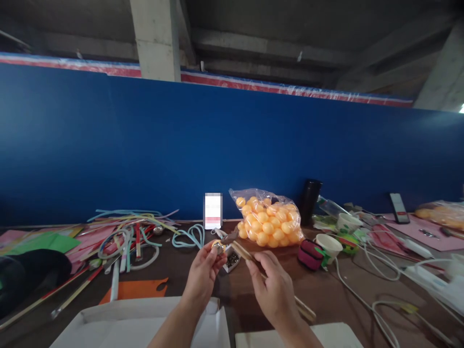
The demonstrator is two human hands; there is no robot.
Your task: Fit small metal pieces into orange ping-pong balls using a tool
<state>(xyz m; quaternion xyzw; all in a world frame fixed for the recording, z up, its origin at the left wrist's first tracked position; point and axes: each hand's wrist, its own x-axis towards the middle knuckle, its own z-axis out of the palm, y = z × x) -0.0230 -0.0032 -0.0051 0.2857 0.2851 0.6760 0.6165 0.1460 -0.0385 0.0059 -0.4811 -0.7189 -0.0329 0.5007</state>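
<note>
My left hand (pixel 203 273) is raised over the table and pinches a small orange ball (pixel 218 247) with a shiny metal piece on its front. My right hand (pixel 273 285) is closed around a long wooden-handled tool (pixel 242 252) whose dark tip points at the ball. The handle's other end (pixel 304 309) sticks out below my right hand. Just behind the hands sits a small white box (pixel 232 260) of dark little parts. A clear plastic bag of orange balls (pixel 268 223) lies further back.
Coloured tubes and straws (pixel 134 232) are piled at the left on pink and green sheets. White trays (pixel 137 321) lie at the near edge. A pink pouch (pixel 310 253), paper cups (pixel 328 244), a black bottle (pixel 311 200), white cables (pixel 377 270) and a phone (pixel 398 208) are at the right.
</note>
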